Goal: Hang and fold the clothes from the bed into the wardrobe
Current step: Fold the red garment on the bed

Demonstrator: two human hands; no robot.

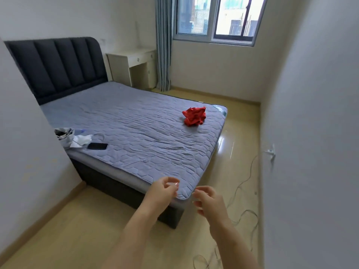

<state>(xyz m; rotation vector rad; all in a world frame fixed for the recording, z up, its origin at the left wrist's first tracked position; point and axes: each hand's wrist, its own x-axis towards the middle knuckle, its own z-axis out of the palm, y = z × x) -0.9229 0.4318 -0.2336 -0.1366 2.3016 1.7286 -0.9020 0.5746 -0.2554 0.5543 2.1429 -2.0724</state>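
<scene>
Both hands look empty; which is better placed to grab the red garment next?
Right, narrowly. The right hand is empty and lines up more nearly with the red garment, which lies toward the right edge of the bed. The left hand is free too, but farther over.

Your left forearm (pixel 136 226) and right forearm (pixel 229 239) are bare from the wrist down to the picture's lower edge. Your left grip (pixel 162 191) shows one pale, glossy fingernail, and blur softens the fingers of your right grip (pixel 209 202).
</scene>
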